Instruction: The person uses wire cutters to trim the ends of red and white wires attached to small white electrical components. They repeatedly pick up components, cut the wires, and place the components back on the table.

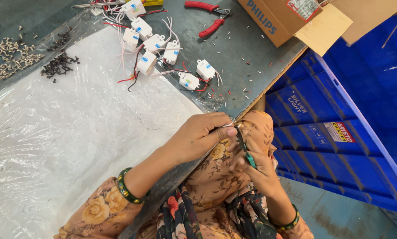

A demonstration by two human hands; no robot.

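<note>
Green-handled cutter [246, 150] gripped in right hand [258, 170], low centre of frame over the lap; left hand [198, 135] pinched shut on a thin white wire [228, 125] at the blades. Probably mid-trim on one piece. Upward, on the bench [247, 57]: white plastic modules [156, 44] with loose leads, cut wire scraps [233, 90], red pliers [207, 17]. Far left, screws [12, 59]. Count done versus left: cannot tell.
</note>
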